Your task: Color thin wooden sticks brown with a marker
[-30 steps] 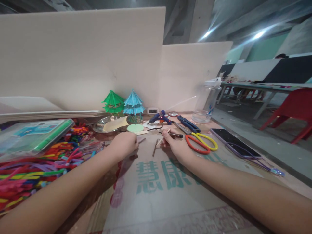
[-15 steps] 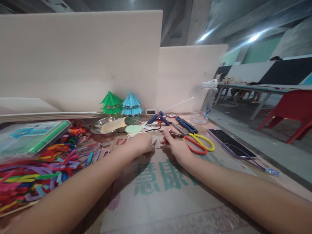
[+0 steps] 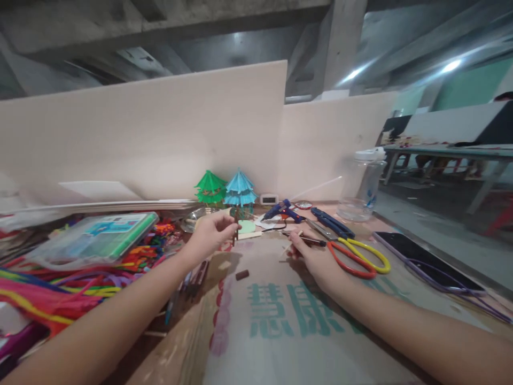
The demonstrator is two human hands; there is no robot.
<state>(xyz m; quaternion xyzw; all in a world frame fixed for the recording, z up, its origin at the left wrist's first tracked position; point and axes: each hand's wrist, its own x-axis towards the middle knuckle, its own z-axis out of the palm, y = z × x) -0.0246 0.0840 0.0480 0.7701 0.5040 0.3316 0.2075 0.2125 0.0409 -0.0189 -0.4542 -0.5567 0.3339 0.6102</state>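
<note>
My left hand (image 3: 216,231) is raised over the far left part of the cardboard sheet (image 3: 280,347). Its thumb and fingers pinch a slim dark brown marker (image 3: 236,227) held upright. On the cardboard below lies a short brown cap (image 3: 242,275). My right hand (image 3: 306,251) rests low over the sheet, closed on a thin pale wooden stick (image 3: 289,247). Just beyond it are a dark pen-like tool (image 3: 315,240) and scissors (image 3: 356,258) with red and yellow handles.
Green (image 3: 210,187) and blue (image 3: 240,187) paper umbrella-like models stand by the board. A glue gun (image 3: 282,212), blue pliers-like tool (image 3: 332,223), water bottle (image 3: 363,184) and phone (image 3: 425,262) lie ahead and right. Colourful strips (image 3: 40,291) and a plastic case (image 3: 96,238) fill the left.
My left hand has lifted and moved left, away from my right hand, with the marker now upright. The brown cap has come into view. The camera has tilted up and turned left.
</note>
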